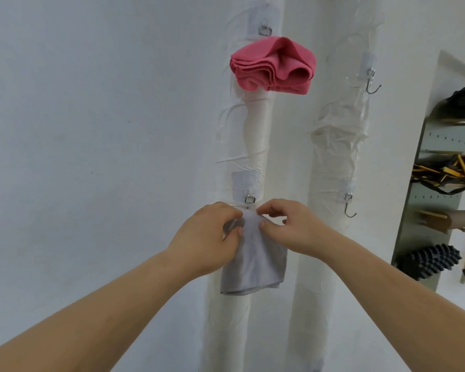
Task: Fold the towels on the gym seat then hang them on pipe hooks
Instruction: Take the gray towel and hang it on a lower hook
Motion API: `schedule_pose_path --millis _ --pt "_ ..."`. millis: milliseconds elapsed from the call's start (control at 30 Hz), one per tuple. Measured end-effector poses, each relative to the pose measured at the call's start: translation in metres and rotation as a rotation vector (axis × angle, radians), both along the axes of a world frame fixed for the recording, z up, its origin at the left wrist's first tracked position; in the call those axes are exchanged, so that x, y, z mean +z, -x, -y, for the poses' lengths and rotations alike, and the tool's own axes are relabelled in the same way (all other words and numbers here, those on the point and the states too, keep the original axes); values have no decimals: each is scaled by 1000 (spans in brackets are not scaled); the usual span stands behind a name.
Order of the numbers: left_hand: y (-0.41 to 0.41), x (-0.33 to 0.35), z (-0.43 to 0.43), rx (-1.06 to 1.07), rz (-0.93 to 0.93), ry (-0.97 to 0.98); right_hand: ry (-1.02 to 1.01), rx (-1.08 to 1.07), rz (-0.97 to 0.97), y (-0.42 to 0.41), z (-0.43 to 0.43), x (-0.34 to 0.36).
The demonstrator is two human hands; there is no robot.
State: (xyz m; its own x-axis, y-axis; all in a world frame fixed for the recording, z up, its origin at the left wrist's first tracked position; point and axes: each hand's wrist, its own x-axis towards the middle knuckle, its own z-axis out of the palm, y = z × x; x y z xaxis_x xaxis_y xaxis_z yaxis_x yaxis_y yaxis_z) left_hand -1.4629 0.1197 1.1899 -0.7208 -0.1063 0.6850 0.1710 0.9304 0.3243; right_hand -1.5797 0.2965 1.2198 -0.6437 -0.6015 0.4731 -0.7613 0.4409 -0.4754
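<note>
Towel (253, 261) | top pinched: left hand (207, 237), right hand (293, 226) | hangs below grip

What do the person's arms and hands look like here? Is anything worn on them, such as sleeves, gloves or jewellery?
Both arms are bare: no sleeve shows on the left forearm or the right forearm. The left hand and the right hand wear no gloves, and no watch, ring or bracelet is visible.

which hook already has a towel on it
The upper hook on the left pipe carries the pink towel. Both right-pipe hooks are bare; left hand and right hand grip the grey towel.
</note>
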Motion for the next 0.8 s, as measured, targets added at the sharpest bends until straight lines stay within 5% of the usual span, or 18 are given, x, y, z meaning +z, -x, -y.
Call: schedule_pose_path --millis 233,467,800 --pt "-4 -4 6 -44 -44 -12 21 -76 -72 -7 3 -4" --pt "-28 -32 -23 -247 -81 -129 251 -255 -230 -46 -15 -32" --pt "-48 -160 -91 -584 402 -165 157 -667 312 -135 -88 -185"
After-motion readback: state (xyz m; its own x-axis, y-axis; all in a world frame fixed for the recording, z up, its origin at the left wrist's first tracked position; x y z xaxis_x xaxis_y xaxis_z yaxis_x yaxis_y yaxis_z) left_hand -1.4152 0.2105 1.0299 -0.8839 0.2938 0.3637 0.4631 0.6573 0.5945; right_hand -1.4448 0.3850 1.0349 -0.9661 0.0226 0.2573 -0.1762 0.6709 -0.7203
